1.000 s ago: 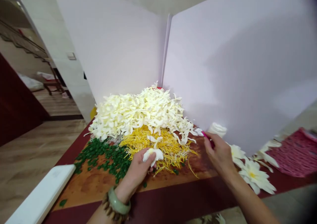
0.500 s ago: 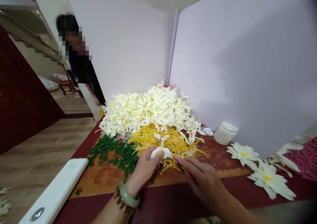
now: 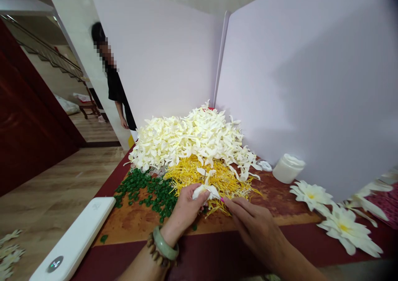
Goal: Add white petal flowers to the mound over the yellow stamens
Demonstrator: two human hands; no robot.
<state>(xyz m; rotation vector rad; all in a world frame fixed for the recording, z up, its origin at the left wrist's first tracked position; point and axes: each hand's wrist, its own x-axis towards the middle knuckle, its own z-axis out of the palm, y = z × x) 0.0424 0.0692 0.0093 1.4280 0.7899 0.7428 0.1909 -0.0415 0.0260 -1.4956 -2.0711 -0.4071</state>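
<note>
My left hand (image 3: 185, 210) is closed on a small white petal piece (image 3: 205, 190), held just above the yellow stamen strands (image 3: 214, 179). A green bangle and bead bracelet sit on that wrist. My right hand (image 3: 253, 227) pinches a thin pink-tipped stick (image 3: 217, 196) whose point touches the white piece. Behind both lies a big heap of cream petals (image 3: 192, 138). Green bead-like pieces (image 3: 146, 190) are spread to the left.
A white jar (image 3: 287, 169) stands at the right by the white foam boards (image 3: 295, 78). Finished white flowers (image 3: 338, 223) lie at the right. A white flat device (image 3: 74, 241) rests on the table's left edge. A person in black (image 3: 116, 88) stands behind the left board.
My right hand came back from the jar area to the white piece in my left hand and touches it with the stick. The view shifted left, and a person appeared behind the board.
</note>
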